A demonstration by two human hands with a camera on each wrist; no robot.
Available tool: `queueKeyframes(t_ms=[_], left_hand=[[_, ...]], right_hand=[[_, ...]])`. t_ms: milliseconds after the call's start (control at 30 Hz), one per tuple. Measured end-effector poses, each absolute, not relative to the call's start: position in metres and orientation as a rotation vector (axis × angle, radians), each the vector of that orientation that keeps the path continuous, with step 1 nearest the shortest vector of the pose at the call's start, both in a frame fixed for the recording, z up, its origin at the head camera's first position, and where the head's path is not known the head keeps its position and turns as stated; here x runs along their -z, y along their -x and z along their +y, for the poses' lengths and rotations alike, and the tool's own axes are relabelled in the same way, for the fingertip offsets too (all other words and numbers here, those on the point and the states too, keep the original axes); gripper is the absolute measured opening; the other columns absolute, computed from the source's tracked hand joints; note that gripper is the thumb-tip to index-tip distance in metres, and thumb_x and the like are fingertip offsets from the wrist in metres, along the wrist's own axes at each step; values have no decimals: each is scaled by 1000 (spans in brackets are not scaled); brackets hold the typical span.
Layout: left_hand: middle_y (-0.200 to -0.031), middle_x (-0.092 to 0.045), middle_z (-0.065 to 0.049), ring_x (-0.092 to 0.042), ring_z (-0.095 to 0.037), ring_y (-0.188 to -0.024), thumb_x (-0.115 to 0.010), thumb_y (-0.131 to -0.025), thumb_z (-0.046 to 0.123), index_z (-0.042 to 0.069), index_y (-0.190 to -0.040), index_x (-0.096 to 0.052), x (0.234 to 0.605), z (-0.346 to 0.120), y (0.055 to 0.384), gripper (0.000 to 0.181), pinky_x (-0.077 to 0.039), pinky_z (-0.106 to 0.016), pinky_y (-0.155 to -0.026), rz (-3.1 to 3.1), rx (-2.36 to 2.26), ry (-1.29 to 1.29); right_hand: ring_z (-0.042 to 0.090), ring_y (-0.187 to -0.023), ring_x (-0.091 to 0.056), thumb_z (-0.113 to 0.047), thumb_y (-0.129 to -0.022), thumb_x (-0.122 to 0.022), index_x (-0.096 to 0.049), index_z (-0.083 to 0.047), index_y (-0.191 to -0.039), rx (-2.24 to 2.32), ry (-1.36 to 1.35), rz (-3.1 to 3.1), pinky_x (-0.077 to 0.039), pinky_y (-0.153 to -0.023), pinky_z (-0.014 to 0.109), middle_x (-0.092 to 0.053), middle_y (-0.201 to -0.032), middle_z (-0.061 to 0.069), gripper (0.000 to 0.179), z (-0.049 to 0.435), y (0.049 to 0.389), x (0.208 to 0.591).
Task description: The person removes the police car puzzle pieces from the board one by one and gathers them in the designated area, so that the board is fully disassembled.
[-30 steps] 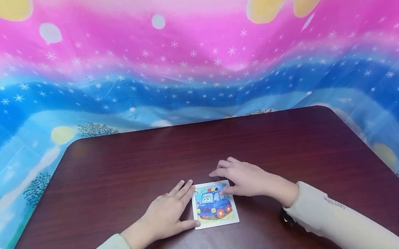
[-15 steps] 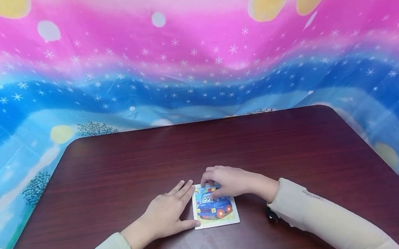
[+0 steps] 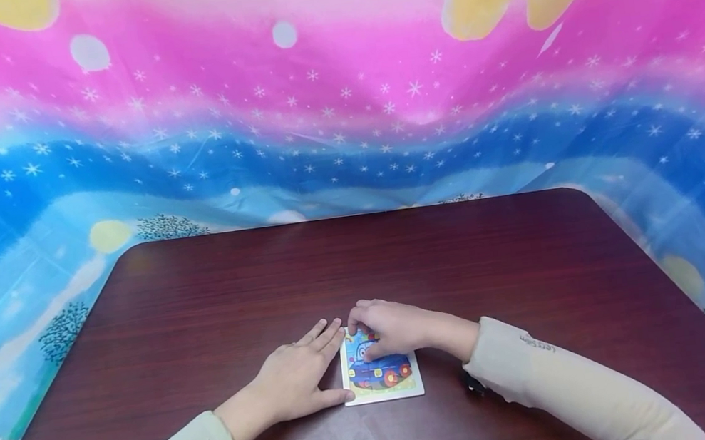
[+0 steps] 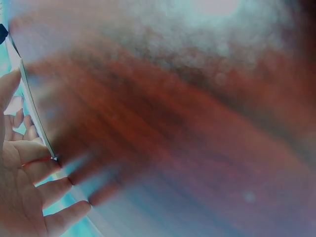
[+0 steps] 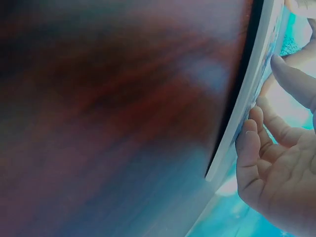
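Observation:
A square picture puzzle with a blue cartoon car and a white border lies flat on the dark table. My left hand rests at its left side, fingers spread on the tabletop, with the index finger and thumb against the board's edge. Over the upper part of the puzzle is my right hand, its fingers bent and its thumb apart from them. In the right wrist view the fingertips are at the puzzle's face, close to the board's edge. The right hand hides the car's roof and the upper right corner.
The reddish-brown table has rounded far corners. Behind and around it hangs a pink and blue cloth printed with snowflakes. Both forearms wear pale sleeves.
My right hand has moved left across the top of the puzzle, from its right edge toward its upper left corner. The left hand and the puzzle have stayed in place.

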State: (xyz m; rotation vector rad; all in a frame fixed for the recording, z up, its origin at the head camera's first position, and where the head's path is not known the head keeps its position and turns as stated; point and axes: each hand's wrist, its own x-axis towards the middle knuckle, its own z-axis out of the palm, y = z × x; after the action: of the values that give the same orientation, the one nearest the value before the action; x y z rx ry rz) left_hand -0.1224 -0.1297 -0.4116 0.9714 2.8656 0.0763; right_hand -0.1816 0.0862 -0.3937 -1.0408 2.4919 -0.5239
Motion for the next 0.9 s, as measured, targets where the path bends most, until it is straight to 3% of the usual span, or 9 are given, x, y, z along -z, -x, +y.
queueKeyframes(t_ms=[367,900], left_hand=[[-159,-39,-5,-39,-23,-147,-58,-84,72,9,-151,-43,410,-130,122,93,-57,-42,-87,2858,-70,-960],[-159,-40,-5,-40,-23,-146,-61,-83,71,8,-150,-44,406,-127,122,94,-55,-46,-90,2842,-77,-942]], right_hand=[[10,-90,-50,-27,-84,-81,-62,-12,-115,481,986,2535,-46,-83,27,-55,-98,-5,40,85,178,393],[16,-98,-50,-16,-80,-83,-63,-9,-112,562,1016,2506,-44,-92,32,-55,-101,0,38,83,179,395]])
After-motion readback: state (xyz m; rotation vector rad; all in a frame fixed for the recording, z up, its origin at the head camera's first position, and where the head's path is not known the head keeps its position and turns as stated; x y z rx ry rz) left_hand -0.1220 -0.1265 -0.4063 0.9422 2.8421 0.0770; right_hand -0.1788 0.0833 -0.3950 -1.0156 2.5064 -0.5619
